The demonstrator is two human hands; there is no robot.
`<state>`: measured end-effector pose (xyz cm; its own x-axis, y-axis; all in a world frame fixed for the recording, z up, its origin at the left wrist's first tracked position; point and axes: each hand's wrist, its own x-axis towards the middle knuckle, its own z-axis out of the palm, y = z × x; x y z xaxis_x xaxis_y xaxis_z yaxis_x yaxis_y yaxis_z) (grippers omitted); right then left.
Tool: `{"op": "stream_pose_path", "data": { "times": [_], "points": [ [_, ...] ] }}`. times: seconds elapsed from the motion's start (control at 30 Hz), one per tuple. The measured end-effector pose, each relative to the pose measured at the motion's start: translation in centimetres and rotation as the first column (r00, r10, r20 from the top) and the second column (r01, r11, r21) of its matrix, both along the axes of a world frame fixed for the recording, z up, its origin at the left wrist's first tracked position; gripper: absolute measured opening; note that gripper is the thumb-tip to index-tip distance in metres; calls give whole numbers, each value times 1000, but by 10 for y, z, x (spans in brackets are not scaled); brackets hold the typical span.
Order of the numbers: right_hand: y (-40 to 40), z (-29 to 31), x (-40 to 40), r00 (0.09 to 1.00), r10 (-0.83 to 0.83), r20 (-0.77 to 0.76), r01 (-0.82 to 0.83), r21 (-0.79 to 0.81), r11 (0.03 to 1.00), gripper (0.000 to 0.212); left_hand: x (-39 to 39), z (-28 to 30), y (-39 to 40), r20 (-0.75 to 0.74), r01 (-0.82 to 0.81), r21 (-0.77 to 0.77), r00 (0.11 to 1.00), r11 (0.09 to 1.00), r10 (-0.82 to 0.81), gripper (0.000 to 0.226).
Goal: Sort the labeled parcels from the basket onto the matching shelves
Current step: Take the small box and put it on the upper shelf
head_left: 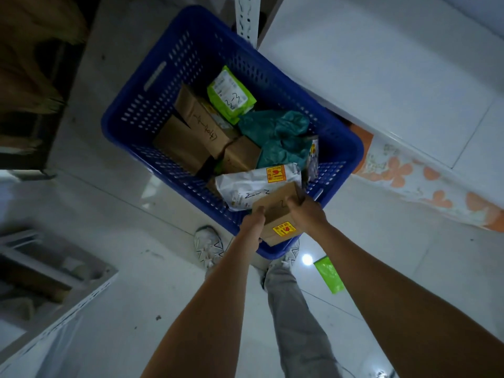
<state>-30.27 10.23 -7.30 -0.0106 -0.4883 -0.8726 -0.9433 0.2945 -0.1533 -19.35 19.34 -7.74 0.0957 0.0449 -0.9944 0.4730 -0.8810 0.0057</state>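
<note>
A blue plastic basket stands on the tiled floor in front of me with several parcels inside. Both hands hold a small brown cardboard box with a yellow sticker, over the basket's near corner. My left hand grips its left side and my right hand grips its right side. Just beyond the box lies a white mailer bag with a yellow sticker. Farther in are brown boxes, a teal bag and a lime-green bag.
A white shelf upright rises behind the basket. Another metal shelf unit with parcels stands at the lower left. A green bag lies on the floor by my right foot. A flower-patterned wall border runs along the right.
</note>
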Motion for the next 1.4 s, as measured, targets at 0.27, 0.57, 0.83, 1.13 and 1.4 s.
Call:
{"op": "stream_pose_path", "data": {
  "times": [0.27,0.57,0.83,1.13,1.4],
  "points": [
    [-43,109,11,921,-289,260,285,53,957,32,46,94,-30,66,22,-110,998,994,-15,49],
    [-81,332,16,863,198,464,-13,-372,928,93,93,321,-83,406,478,-622,874,621,-266,102],
    [-86,570,-46,702,483,524,-174,-531,829,77,65,552,-102,439,582,-788,761,203,-477,99],
    [2,690,-149,592,-33,805,627,-435,646,82,-27,679,-103,410,444,-896,838,14,-360,79],
    [57,682,-269,71,-316,946,935,47,352,65,-191,683,-81,45,162,-960,892,226,-450,73]
  ]
}}
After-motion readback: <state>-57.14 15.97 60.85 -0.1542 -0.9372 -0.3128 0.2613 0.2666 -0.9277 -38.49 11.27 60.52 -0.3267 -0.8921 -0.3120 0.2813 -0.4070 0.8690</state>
